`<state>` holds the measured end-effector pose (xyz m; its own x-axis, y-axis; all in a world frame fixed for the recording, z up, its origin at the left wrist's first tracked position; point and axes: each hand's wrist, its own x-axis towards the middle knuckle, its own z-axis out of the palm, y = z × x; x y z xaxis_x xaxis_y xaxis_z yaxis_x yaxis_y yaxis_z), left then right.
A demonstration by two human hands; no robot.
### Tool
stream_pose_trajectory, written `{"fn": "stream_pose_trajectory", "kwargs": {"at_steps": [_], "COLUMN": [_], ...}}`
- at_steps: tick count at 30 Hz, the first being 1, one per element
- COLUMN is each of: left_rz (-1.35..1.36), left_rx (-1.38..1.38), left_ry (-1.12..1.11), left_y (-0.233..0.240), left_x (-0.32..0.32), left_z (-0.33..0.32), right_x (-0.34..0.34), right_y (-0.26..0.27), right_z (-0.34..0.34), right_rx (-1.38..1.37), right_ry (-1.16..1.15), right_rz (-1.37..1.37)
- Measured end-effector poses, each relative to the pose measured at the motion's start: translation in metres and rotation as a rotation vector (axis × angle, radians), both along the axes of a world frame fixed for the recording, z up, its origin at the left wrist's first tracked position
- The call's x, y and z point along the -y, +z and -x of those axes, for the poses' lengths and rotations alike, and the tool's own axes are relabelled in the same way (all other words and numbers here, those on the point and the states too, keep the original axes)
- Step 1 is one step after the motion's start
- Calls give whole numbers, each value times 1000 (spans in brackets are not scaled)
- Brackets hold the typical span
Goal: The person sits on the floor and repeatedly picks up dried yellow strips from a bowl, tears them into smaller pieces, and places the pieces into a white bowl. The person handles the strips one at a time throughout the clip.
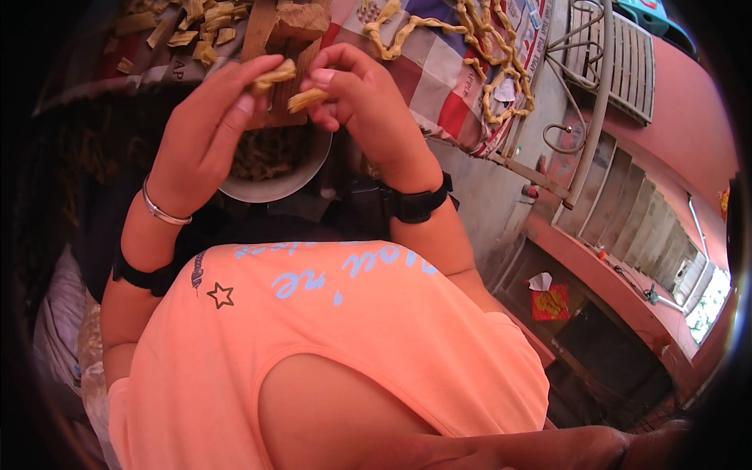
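Observation:
Between the fingertips of my left hand is a short, yellowish fibrous piece. My right hand pinches another yellowish strip between thumb and fingers, its end pointing toward the left hand. The two pieces are apart by a small gap. Both hands are over a wooden stand that carries a rough reddish-brown block. Below the hands, a white basin holds several curled brownish pieces, partly hidden by my left hand and the stand.
Loose yellowish pieces lie at the upper left on a checked cloth. On its right side rests a long knotted yellowish chain. A curled metal frame stands to the right, with concrete stairs beyond.

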<state>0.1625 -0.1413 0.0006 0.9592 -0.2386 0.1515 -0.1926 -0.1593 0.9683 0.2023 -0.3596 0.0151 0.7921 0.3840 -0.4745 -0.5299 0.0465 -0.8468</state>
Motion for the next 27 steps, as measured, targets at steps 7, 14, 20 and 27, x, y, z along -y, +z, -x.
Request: {"fn": "stream_pose_trajectory", "kwargs": {"at_steps": [7, 14, 20, 27], "left_rz": [-170, -215, -318, -2], "left_rx": [-186, -149, -48, 68], "left_ry": [-55, 72, 142, -21], "left_y": [7, -20, -34, 0], "left_x": [-4, -10, 0, 3], "left_z": [1, -8, -12, 7], "right_x": [-9, -5, -9, -3], "right_y": [6, -10, -40, 11], "right_z": [10, -2, -5, 3], "right_rx": [61, 204, 486, 30], "right_ry": [33, -129, -78, 131], "right_rz": [31, 223, 593, 13]}}
